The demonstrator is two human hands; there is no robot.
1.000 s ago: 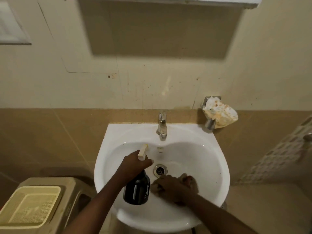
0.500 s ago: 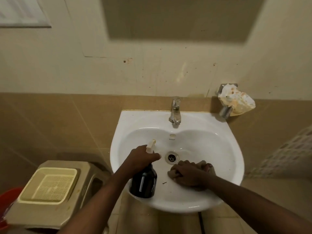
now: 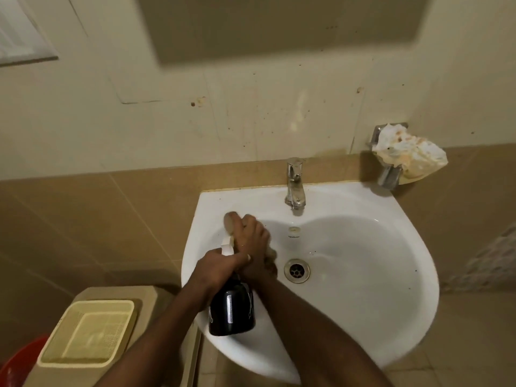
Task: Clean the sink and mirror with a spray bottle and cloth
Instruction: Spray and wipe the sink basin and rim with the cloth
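— What's at the far left on my feed?

— A red bucket (image 3: 16,358) peeks in at the bottom corner, and beside it a beige stool (image 3: 117,296) carries a pale yellow basket (image 3: 88,335) on its top.

— And the hands?

— I see the left hand (image 3: 216,268) wrapped round the neck of the black spray bottle (image 3: 231,311), fingers (image 3: 237,259) pressed together about it just under the white nozzle (the trigger itself is hidden, so I cannot tell whether it is squeezed). The bottle hangs upright over the near left rim of the white sink (image 3: 405,317).

— The cloth?

— The right hand (image 3: 252,241) crosses over the left wrist and presses the cloth (image 3: 229,222) flat against the sink's back left rim, fingers laid close together on top of it. Only a pale edge of cloth shows past the fingertips.

— Further right?

— The drain (image 3: 296,270) sits in the basin, the chrome tap (image 3: 294,182) behind it on the rim, and on the wall to the right a metal holder (image 3: 389,174) bears a crumpled stained rag (image 3: 410,156).
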